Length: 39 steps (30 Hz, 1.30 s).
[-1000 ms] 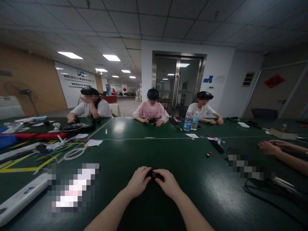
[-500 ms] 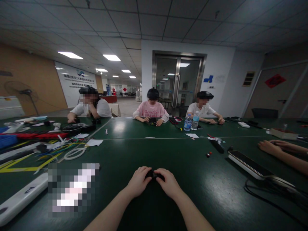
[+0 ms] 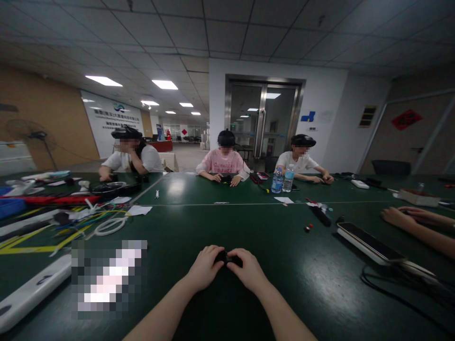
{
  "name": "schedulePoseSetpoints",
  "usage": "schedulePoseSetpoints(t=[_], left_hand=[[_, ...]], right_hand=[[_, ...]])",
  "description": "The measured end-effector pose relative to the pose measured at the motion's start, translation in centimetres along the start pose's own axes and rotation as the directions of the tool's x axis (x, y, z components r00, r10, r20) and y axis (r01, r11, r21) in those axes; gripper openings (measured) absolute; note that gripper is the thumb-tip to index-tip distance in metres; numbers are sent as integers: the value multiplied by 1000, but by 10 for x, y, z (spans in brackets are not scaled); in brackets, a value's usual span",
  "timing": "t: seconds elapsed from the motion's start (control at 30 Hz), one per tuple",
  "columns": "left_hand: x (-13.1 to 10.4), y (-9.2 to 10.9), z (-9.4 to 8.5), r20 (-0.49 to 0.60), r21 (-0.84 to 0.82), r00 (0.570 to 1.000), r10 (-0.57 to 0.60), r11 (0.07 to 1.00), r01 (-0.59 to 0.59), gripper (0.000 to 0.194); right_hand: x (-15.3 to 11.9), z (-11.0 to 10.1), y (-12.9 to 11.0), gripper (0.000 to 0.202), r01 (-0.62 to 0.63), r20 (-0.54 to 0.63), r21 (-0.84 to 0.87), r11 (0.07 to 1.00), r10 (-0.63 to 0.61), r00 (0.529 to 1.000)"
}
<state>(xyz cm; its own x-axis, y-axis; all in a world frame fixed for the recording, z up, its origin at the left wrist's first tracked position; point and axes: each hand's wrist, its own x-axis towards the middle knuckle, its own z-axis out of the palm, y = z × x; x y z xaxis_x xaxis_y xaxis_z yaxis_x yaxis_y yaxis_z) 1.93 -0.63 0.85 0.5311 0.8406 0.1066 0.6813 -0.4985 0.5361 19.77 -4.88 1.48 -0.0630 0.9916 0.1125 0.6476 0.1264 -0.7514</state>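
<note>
Between my hands, low over the green table point(image 3: 213, 227), is a small black object point(image 3: 226, 258), mostly covered by my fingers; its kind does not show. My left hand point(image 3: 206, 266) is closed on its left end, thumb toward me. From the other side, my right hand point(image 3: 248, 268) grips the right end with thumb and fingers. Both forearms reach in from the bottom edge.
White power strips point(image 3: 39, 286) and a coiled white cable point(image 3: 111, 226) lie at left. A phone point(image 3: 369, 242) and black cables are at right, near a co-worker's hands point(image 3: 401, 220). Two water bottles point(image 3: 277, 181) stand across the table, where three people sit.
My hands stay almost still around the black object. Across the table, the person on the left has shifted slightly to the left.
</note>
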Motion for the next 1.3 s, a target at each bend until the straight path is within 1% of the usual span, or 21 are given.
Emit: schedulePoseSetpoints(t=[0.47, 0.7, 1.0, 1.13, 1.3], left_hand=[[1, -2, 2, 9, 8, 1000, -7, 1000, 7, 40], [2, -4, 3, -20, 17, 1000, 19, 1000, -19, 40], [0, 1, 0, 7, 9, 1000, 5, 1000, -5, 40], [0, 2, -1, 19, 15, 1000, -16, 1000, 16, 41], [0, 1, -1, 3, 8, 1000, 3, 1000, -3, 40]], right_hand=[[-1, 0, -5, 27, -49, 2, -14, 999, 49, 999], [2, 1, -1, 23, -1, -4, -55, 999, 1, 1000], [0, -1, -5, 22, -16, 6, -78, 997, 17, 1000], [-2, -2, -6, 22, -25, 24, -60, 998, 27, 999], [0, 0, -3, 21, -9, 10, -46, 999, 9, 1000]])
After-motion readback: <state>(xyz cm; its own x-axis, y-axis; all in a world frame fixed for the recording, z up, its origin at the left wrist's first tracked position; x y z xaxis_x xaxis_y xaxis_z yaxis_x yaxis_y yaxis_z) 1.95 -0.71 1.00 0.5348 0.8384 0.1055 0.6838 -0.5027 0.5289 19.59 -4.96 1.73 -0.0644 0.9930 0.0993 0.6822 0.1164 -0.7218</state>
